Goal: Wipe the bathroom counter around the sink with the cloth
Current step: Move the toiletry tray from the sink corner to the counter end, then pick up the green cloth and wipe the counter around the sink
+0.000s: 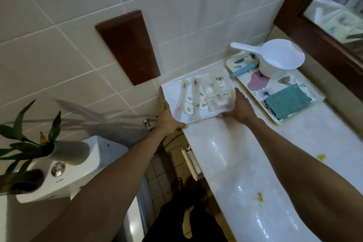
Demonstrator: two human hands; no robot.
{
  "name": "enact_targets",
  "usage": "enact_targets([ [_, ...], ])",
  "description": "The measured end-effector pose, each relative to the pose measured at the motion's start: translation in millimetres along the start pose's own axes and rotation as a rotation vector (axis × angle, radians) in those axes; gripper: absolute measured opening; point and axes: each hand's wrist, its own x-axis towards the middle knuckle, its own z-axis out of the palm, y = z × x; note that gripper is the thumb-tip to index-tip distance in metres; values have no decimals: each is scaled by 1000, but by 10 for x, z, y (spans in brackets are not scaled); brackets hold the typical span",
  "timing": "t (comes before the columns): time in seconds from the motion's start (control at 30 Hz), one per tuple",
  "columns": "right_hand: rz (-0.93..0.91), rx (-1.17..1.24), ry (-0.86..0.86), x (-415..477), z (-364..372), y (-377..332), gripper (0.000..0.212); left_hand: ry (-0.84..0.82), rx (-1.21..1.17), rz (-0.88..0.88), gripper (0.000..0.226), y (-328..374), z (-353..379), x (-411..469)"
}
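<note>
A white amenity tray point(172, 92) with wrapped toothbrushes, round caps and small clear boxes sits at the far left end of the pale marble counter point(245, 147). My left hand point(169, 119) grips the tray's left near corner. My right hand point(240, 108) holds its right near edge. A folded teal cloth point(287, 103) lies on a flowered tray point(253, 82) to the right, untouched by either hand. Small yellow stains point(260, 196) mark the counter close to me. No sink is in view.
A white water scoop point(275, 59) and a blue-handled item point(242, 71) stand on the flowered tray. A wood-framed mirror point(334, 31) runs along the right. Left and below are a toilet tank point(64, 173) with a potted plant point(29, 143), and a wooden wall plate point(129, 47).
</note>
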Motion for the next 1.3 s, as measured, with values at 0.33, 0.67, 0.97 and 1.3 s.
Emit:
enact_targets([
  [0.33,-48,111,141,184,12,-139,105,159,-79,2,98,183,124,-10],
  [0.67,-61,14,200,-63,-215,-27,82,280,292,82,111,490,223,-112],
  [0.97,117,109,525,-437,-1015,784,35,-10,89,581,32,1755,1148,18],
  [1.3,521,186,535,-499,-1294,1537,50,-297,328,524,73,2776,2414,534],
])
